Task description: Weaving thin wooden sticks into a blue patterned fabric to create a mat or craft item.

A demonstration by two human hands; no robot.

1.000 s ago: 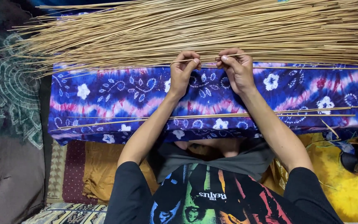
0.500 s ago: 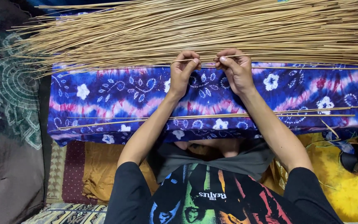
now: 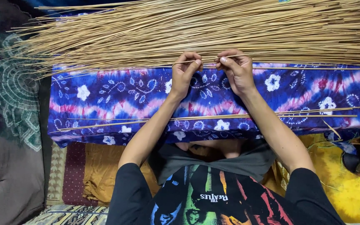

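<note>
A thick heap of long thin tan sticks lies across the far side of a blue and purple flowered cloth. My left hand and my right hand sit side by side at the near edge of the heap. Both pinch one thin stick that bridges the small gap between them. A few separate sticks lie lengthwise on the cloth nearer to me, under my forearms.
A dark patterned fabric lies at the left. Yellow cloth is bunched at the lower right, orange cloth at the lower left. My knees and dark printed shirt fill the bottom middle.
</note>
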